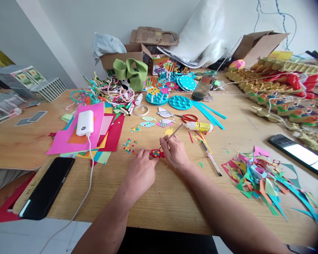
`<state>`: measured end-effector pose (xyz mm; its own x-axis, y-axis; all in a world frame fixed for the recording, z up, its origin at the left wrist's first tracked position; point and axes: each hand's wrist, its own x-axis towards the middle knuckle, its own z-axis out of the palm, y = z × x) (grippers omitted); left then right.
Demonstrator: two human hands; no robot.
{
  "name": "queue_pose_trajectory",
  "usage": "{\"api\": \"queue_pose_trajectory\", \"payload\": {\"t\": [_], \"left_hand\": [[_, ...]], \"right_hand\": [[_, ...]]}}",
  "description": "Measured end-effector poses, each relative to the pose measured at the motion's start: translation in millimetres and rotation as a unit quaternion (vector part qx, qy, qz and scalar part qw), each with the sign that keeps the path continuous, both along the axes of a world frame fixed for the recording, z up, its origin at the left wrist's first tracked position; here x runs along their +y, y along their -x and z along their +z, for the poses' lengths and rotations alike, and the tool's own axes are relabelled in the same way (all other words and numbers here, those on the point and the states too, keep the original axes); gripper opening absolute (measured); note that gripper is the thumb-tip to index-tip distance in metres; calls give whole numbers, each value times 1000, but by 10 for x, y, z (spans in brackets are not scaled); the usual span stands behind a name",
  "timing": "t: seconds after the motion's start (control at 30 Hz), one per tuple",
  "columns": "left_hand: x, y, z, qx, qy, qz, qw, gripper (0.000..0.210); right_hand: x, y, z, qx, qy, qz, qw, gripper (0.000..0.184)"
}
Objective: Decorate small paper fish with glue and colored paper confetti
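A small red paper fish decorated with colored dots lies flat on the table. My left hand has its fingers curled, with thumb and index finger holding the fish's left edge. In my right hand a thin wooden stick is pinched, its lower end over the fish and its upper end pointing up to the right. Loose paper dots are scattered left of the fish. Beyond the hands lie several paper fish, among them a pink-and-teal striped one and a yellow one.
A glue bottle, red-handled scissors and a pen lie near my right hand. Paper scraps and a phone are at right. Colored sheets, a white power bank and a black phone lie left.
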<state>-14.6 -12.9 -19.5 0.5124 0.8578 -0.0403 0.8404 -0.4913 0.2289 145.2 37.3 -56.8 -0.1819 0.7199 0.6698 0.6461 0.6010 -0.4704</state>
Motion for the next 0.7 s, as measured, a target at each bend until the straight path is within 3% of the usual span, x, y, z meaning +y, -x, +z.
{"api": "queue_pose_trajectory", "payload": {"t": [0.3,0.7], "left_hand": [[-1,10,-18,-5,1,-7,1000,33],[-11,6,-1,-1,-7,-8,1000,32]], "right_hand": [[-42,-32,51,32,31,-6,999,36],[-47,-19,60,3,11,28,1000,36]]}}
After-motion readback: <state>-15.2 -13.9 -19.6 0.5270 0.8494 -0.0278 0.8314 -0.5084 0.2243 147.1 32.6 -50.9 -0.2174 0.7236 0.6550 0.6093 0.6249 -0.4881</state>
